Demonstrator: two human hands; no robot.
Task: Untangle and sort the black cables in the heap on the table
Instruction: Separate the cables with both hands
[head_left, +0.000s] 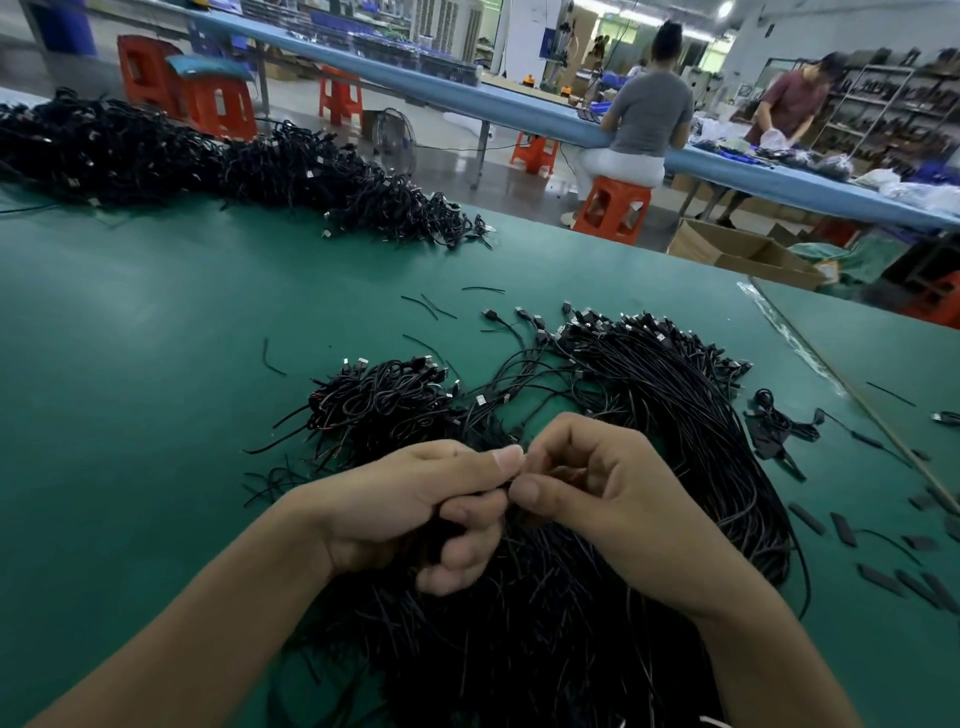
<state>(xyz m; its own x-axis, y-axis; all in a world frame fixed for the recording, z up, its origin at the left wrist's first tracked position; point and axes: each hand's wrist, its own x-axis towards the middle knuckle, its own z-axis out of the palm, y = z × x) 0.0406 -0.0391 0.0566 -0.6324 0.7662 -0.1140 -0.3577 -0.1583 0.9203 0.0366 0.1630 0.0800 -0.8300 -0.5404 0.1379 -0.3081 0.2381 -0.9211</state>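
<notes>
cables (545, 597) pinched between both curled hands (415, 499)

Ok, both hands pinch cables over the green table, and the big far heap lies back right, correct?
No. The head view shows the big far heap at the back left. The left hand and right hand do pinch cables over the green table.

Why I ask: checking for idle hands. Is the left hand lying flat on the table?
No, the left hand is curled round cables over the heap.

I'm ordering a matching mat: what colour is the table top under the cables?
Dark green; the table top shows best in the head view.
</notes>
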